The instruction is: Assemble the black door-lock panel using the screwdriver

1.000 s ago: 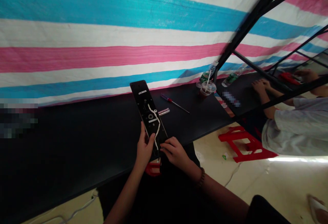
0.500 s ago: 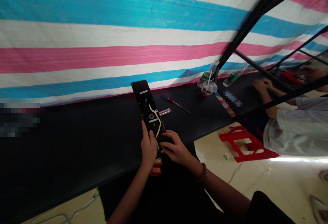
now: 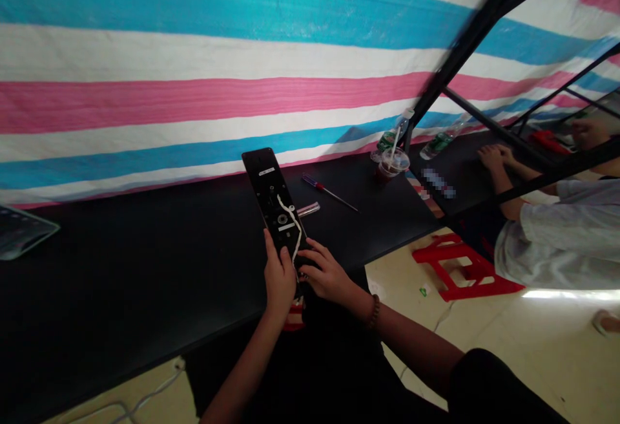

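Note:
A long black panel (image 3: 269, 191) with a white cable (image 3: 293, 230) running down it lies on the black table (image 3: 145, 269). My left hand (image 3: 278, 276) grips the panel's near end, fingers wrapped round its left edge. Beside it, my right hand (image 3: 323, 274) rests on the panel's near right corner with fingers curled; what they pinch is hidden. A small clear piece (image 3: 309, 209) lies just right of the panel. A red-handled screwdriver (image 3: 327, 191) lies farther back.
A plastic cup with a straw (image 3: 392, 163) and two bottles (image 3: 440, 143) stand at the back right. Another person in a white shirt (image 3: 562, 236) sits at the right with hands on the table. A red stool (image 3: 455, 269) stands on the floor. A clear tray (image 3: 19, 230) is far left.
My right hand has slid up along the panel's near right corner. The left hand keeps its grip. The view has shifted slightly.

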Demonstrator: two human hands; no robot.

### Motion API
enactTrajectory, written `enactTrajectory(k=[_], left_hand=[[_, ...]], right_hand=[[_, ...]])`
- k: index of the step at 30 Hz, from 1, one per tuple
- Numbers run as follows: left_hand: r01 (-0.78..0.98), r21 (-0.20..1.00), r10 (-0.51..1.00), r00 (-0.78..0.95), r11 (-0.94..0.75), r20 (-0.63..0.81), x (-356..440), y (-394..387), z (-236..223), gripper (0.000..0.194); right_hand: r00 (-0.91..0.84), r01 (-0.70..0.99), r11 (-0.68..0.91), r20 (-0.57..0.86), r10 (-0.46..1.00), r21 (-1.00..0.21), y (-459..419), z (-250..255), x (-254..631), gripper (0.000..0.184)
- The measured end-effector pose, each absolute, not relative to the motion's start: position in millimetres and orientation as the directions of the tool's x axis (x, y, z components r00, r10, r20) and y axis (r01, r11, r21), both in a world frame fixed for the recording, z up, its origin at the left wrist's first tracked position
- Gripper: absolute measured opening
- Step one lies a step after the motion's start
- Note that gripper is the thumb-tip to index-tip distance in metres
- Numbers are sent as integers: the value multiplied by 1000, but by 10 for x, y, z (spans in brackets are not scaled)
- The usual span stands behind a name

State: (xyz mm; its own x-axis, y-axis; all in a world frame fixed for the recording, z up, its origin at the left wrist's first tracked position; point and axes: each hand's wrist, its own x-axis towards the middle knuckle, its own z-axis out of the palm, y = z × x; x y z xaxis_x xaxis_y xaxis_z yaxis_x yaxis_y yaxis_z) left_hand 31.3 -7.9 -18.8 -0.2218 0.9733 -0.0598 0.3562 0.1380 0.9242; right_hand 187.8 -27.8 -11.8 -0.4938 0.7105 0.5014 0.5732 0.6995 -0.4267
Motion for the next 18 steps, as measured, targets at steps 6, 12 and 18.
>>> enactTrajectory(k=[6,12,18], left_hand=[[332,938,971,-239,95,-14,338,-96,-230,66],[319,944,970,-245,88,-7,328,-86,-225,66],[330,937,973,-229,112,-35,308,-89,-207,67]], right_hand=[[-427,570,672,528,734,-473,-244,-160,1838,11],[-285,577,579,522,804,-576,-331,-216,1785,17],[-287,652,522,458,842,-551,-410,-170,1828,27]])
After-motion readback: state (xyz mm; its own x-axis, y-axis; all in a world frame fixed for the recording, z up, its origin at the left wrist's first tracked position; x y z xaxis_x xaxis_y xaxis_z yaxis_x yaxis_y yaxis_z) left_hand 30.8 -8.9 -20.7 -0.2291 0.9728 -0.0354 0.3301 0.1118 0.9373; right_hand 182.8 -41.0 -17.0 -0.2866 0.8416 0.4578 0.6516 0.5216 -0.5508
